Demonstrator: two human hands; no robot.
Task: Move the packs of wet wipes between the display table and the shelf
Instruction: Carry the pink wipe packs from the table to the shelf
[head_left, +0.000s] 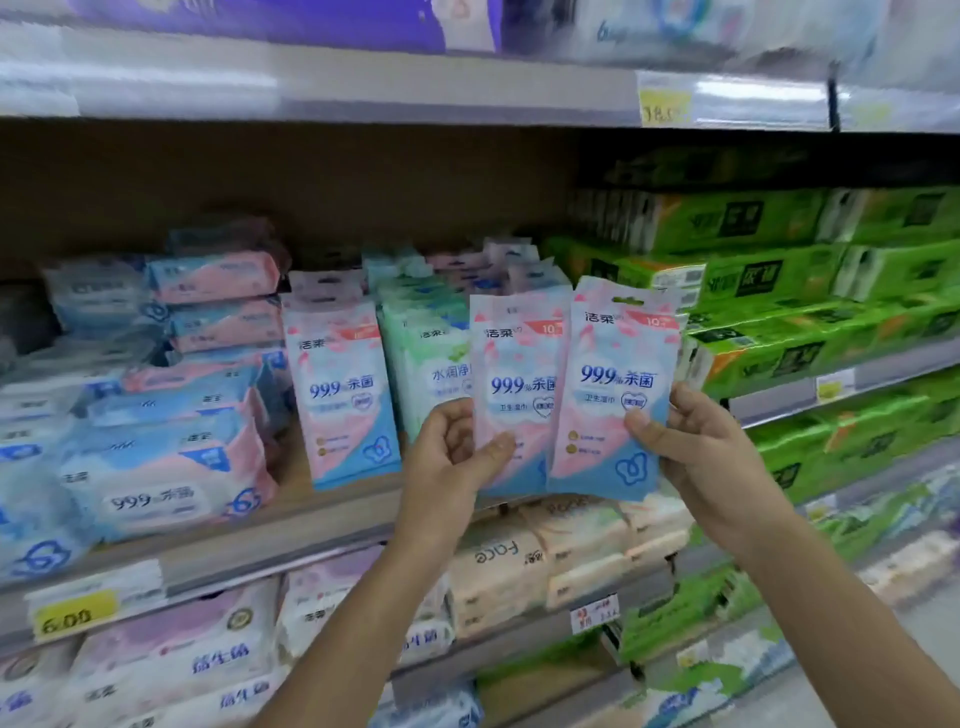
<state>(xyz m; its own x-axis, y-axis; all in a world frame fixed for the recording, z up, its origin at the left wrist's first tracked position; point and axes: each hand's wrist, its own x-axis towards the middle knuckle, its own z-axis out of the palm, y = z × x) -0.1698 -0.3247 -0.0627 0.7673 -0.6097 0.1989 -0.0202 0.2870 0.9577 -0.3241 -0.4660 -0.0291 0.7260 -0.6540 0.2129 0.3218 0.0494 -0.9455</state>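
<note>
Edges: the shelf (270, 551) has a grey front lip, and a bare strip of its board shows between the big stacked packs (166, 467) at its left end and a pink pack (343, 395) standing upright on it.
Room: above the goods on the shelf, the brown back wall is open up to the upper board (415, 98).
Writing: both packs I hold read "99.9%" beside Chinese characters, with "10" on a red corner. A yellow tag (75, 613) on the shelf's lip reads "6.00". The peach packs (498, 561) below the shelf read "face", upside down.
Left hand (447, 457): my fingers (493, 447) grasp the left pack (514, 384) at its lower left side, thumb on its front.
Right hand (696, 447): my thumb pinches the right pack (613, 395) at its lower right edge, the other fingers behind it.
Packs: both are upright in the air in front of the shelf, the right pack overlapping the left pack's right edge.
Behind them: a green pack (436, 374) stands on the shelf.
Right end of the shelf: green tissue boxes (753, 270), stacked.
</note>
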